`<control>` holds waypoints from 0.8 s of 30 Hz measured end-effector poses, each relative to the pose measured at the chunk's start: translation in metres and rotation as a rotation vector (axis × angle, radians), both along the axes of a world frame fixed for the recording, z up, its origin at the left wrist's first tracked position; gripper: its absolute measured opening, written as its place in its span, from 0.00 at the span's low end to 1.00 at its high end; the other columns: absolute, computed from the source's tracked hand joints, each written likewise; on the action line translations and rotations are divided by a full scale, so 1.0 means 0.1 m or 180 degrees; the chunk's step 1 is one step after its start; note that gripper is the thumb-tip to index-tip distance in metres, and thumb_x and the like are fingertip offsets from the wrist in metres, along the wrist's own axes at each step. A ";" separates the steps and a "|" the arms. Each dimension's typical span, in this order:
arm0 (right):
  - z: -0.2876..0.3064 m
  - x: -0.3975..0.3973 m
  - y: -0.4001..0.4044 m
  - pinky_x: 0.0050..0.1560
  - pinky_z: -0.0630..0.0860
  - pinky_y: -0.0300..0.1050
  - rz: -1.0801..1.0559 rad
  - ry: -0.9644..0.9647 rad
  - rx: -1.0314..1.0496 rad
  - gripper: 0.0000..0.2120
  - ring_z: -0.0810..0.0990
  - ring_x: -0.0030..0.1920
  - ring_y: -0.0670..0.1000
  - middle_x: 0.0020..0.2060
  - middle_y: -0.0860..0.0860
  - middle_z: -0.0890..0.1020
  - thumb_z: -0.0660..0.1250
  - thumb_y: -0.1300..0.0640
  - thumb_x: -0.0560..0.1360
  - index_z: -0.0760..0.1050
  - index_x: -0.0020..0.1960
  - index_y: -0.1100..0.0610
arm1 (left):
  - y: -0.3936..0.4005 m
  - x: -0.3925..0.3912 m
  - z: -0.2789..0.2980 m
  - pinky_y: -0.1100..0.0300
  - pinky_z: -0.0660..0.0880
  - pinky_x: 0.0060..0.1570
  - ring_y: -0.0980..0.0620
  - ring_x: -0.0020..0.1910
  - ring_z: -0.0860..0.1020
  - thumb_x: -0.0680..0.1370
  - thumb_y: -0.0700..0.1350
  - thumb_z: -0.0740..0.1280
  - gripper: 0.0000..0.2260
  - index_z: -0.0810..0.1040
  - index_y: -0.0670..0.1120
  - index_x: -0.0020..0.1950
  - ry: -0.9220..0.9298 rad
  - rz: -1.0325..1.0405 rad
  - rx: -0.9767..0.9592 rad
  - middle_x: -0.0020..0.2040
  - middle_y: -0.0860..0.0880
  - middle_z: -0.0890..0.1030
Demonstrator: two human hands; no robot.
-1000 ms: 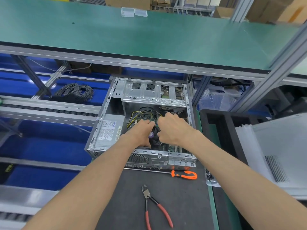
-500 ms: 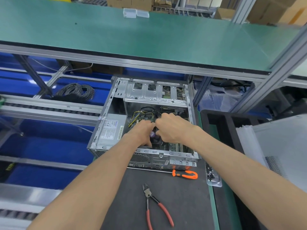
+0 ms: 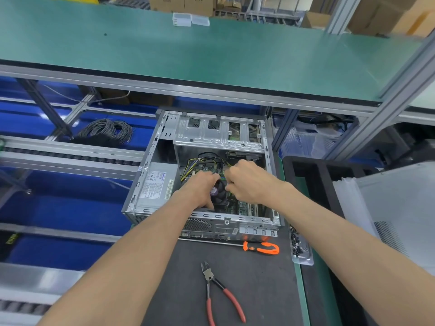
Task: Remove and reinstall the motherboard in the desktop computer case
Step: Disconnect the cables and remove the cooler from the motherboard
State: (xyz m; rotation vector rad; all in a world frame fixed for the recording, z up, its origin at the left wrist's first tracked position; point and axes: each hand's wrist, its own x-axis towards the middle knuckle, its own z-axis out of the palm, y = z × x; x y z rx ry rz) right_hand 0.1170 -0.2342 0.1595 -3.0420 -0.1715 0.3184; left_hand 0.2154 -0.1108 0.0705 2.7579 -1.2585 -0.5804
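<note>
A pair of red-handled cutters lies closest, on the dark mat. A little farther on, an orange screwdriver lies just in front of the computer case. To its right sits a small clear tray of dark screws.

The case lies on its side with the open part facing up. Both arms reach into it. The left hand rests down by the round fan, with fingers bent into the case. I cannot tell if it grips anything. The right hand is curled, with fingertips tucked under. What it holds is hidden, so I cannot tell.

The green motherboard sits inside the case, under the hands. Yellow and black wires curl just past the fingers. A gray power box fills the left side of the case.

Farther back, a coil of gray cable lies on the left. A big green shelf stretches above it all.
</note>
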 end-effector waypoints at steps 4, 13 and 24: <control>0.00 -0.02 -0.05 0.41 0.68 0.48 0.0251 0.0127 0.0185 0.10 0.76 0.47 0.56 0.47 0.50 0.73 0.68 0.67 0.74 0.75 0.47 0.52 | 0.00 0.01 -0.02 0.56 0.72 0.53 0.45 0.61 0.73 0.64 0.51 0.81 0.34 0.72 0.46 0.66 0.0049 0.0029 -0.0020 0.60 0.45 0.75; 0.00 0.00 -0.05 0.39 0.71 0.52 -0.0090 0.0008 -0.0093 0.11 0.74 0.42 0.61 0.36 0.53 0.69 0.65 0.53 0.81 0.69 0.44 0.57 | 0.00 0.02 -0.05 0.53 0.72 0.57 0.44 0.61 0.71 0.63 0.52 0.82 0.38 0.69 0.45 0.68 0.0048 0.0038 0.0005 0.61 0.44 0.75; 0.00 0.02 0.03 0.40 0.68 0.52 -0.0134 -0.0138 -0.0413 0.20 0.78 0.49 0.64 0.38 0.53 0.66 0.62 0.44 0.82 0.74 0.58 0.62 | 0.01 0.03 -0.09 0.54 0.71 0.55 0.44 0.61 0.72 0.62 0.51 0.82 0.39 0.70 0.45 0.68 0.0070 0.0090 -0.0103 0.60 0.44 0.76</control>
